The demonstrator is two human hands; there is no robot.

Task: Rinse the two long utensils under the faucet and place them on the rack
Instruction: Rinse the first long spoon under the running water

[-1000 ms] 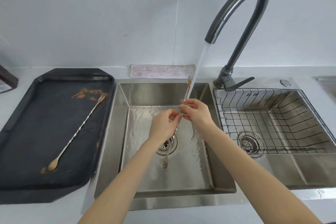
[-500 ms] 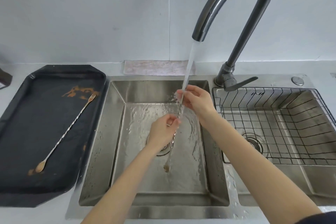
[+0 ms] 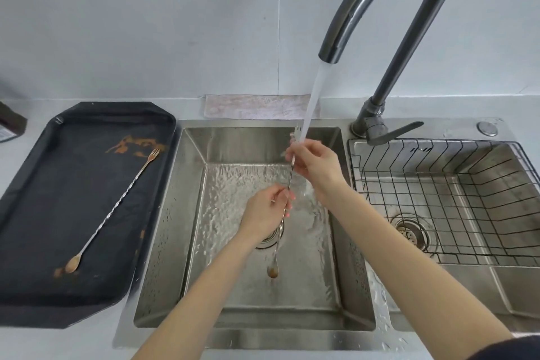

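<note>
A long twisted metal utensil (image 3: 280, 238) with a spoon end down and a fork end up stands nearly upright over the left sink basin (image 3: 347, 278). My left hand (image 3: 267, 215) grips its middle. My right hand (image 3: 315, 162) pinches its top, right under the water stream from the dark faucet (image 3: 388, 17). A second long utensil (image 3: 117, 207), stained brown, lies diagonally on the black tray (image 3: 35, 242) at the left. The wire rack (image 3: 438, 184) sits in the right basin and holds nothing.
A pale cloth (image 3: 257, 107) lies behind the left basin against the wall. The faucet handle (image 3: 391, 133) points right. A brown box (image 3: 10, 126) shows at the far left edge. Brown smears mark the tray's far end.
My right hand has slid up the utensil toward its fork end under the stream, while my left hand moved lower on the shaft. The camera has come closer to the sink.
</note>
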